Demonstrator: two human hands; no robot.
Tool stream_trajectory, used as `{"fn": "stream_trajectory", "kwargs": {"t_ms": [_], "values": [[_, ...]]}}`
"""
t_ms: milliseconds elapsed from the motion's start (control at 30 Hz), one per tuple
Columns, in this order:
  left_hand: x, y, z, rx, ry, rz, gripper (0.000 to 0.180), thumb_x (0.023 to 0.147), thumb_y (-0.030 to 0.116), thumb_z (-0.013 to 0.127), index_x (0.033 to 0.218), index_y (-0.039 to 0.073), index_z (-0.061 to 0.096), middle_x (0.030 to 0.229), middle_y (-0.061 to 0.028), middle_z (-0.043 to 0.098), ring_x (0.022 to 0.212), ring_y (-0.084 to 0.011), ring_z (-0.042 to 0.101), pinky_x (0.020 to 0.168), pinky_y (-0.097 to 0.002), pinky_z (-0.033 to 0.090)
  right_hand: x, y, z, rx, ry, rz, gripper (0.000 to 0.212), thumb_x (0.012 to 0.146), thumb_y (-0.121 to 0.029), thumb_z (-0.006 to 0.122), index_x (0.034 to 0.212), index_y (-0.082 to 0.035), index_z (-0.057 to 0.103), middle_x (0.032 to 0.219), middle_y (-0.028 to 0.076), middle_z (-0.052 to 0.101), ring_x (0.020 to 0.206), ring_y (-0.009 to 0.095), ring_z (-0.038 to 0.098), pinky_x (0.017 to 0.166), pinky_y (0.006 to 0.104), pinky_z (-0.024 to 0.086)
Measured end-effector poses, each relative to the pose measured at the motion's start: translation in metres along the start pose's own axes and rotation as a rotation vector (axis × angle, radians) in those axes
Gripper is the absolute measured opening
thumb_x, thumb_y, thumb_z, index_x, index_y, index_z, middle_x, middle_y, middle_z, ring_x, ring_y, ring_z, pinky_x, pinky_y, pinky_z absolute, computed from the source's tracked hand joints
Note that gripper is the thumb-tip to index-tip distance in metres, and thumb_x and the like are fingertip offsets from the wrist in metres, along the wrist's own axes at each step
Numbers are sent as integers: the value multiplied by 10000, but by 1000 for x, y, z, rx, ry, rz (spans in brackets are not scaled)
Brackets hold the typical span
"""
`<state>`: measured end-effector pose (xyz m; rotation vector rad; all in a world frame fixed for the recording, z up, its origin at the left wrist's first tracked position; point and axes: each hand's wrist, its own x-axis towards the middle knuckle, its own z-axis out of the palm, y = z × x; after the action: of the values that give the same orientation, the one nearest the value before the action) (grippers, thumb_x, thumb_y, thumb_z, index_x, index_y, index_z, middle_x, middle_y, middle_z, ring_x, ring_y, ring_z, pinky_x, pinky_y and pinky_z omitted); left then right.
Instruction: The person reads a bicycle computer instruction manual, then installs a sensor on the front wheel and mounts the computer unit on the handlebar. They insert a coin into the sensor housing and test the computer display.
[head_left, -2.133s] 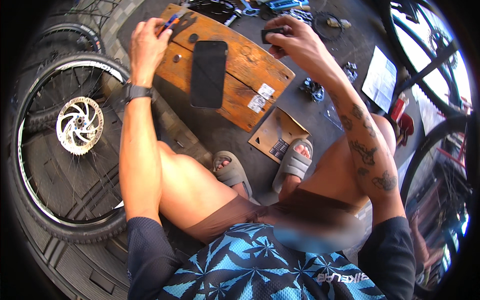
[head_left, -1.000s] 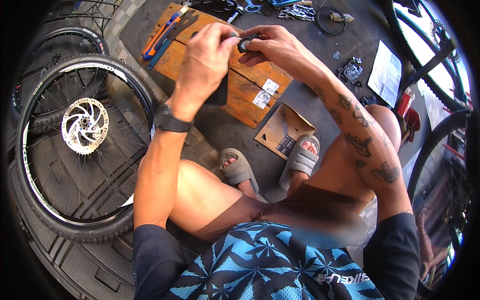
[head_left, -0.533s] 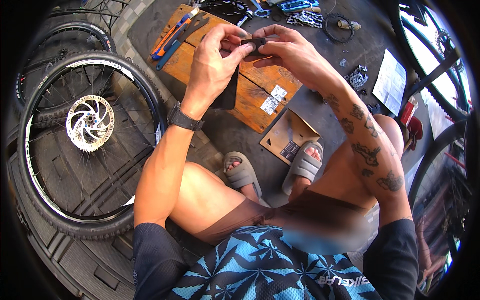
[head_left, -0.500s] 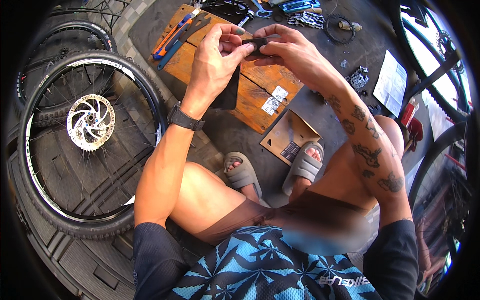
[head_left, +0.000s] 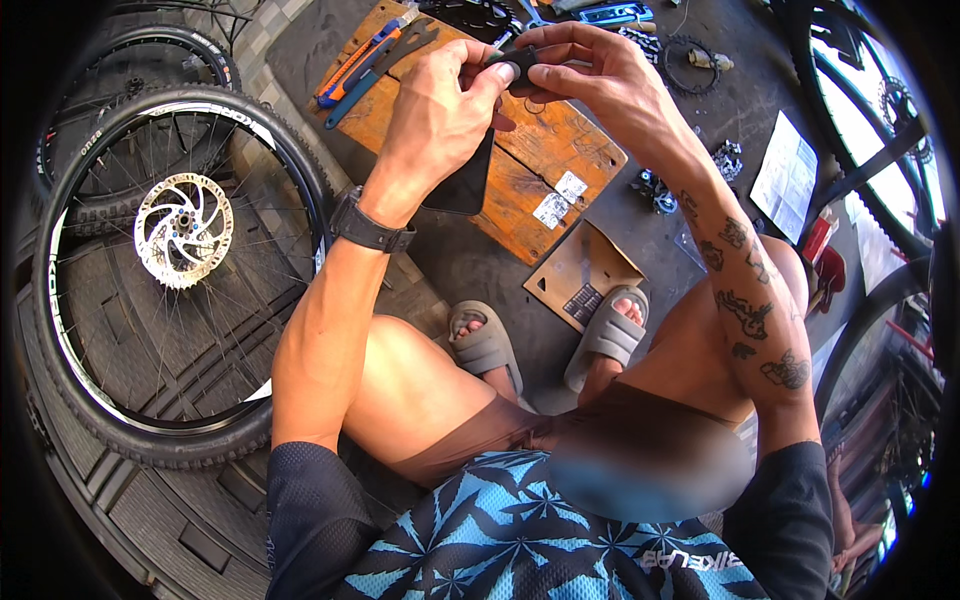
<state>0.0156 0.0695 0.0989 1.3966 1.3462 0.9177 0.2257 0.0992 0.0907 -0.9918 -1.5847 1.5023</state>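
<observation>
Over the far part of a low wooden table [head_left: 540, 165], my two hands hold a small black part [head_left: 522, 72] between them. It has a rounded outline, and its exact kind I cannot make out. My left hand [head_left: 440, 110] pinches it with the thumb along its left side. My right hand [head_left: 590, 72] grips its right side between thumb and fingers. Beneath my left hand lies a dark phone-like slab [head_left: 465, 185], partly covered by the hand. Left of that hand, an orange and blue utility knife [head_left: 358, 70] rests beside a blue-handled flat tool [head_left: 352, 98].
A bicycle wheel [head_left: 165, 440] with a disc rotor [head_left: 183, 232] lies at left. Between my sandalled feet and the table is an open cardboard sleeve [head_left: 575, 265]. A toothed ring [head_left: 690, 65], chain pieces [head_left: 728, 160] and a printed sheet [head_left: 785, 178] lie on the floor at right.
The black part has turned and now shows a rounder face. Both hands have shifted slightly, the right one rightward and upward, still holding the part.
</observation>
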Motion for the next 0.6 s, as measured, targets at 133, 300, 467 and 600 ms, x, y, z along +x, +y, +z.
{"fn": "stream_trajectory", "kwargs": {"t_ms": [133, 300, 467, 600], "values": [[0, 3, 2, -95, 30, 9, 236, 1041, 114, 674, 1168, -86, 674, 973, -131, 747, 852, -185, 776, 672, -324, 683, 1, -4, -1, 17, 9, 21, 364, 1014, -140, 719, 1340, 18, 684, 1110, 160, 770, 1036, 228, 786, 950, 332, 632], [-2, 6, -9, -322, -59, -89, 289, 1037, 125, 683, 1230, -90, 673, 1057, -135, 739, 947, -200, 761, 760, -337, 698, 1, -8, 4, 43, 20, 42, 373, 1015, -146, 723, 1347, 19, 682, 1125, 168, 769, 1036, 235, 786, 960, 331, 634], [-4, 3, -10, -302, -50, -129, 285, 1047, 161, 673, 1229, -57, 699, 1078, -105, 737, 930, -166, 734, 809, -344, 686, 0, -2, 6, 8, 23, 18, 377, 1034, -194, 701, 1349, 14, 687, 1130, 163, 775, 1035, 236, 788, 906, 343, 641], [6, -3, -26, -273, 58, -168, 256, 1034, 153, 690, 1196, -44, 712, 1050, -75, 726, 896, -148, 721, 783, -350, 688, 7, 20, -5, -338, 96, 13, 358, 1026, -240, 696, 1277, 14, 721, 1098, 168, 792, 995, 240, 795, 858, 364, 633]]}}
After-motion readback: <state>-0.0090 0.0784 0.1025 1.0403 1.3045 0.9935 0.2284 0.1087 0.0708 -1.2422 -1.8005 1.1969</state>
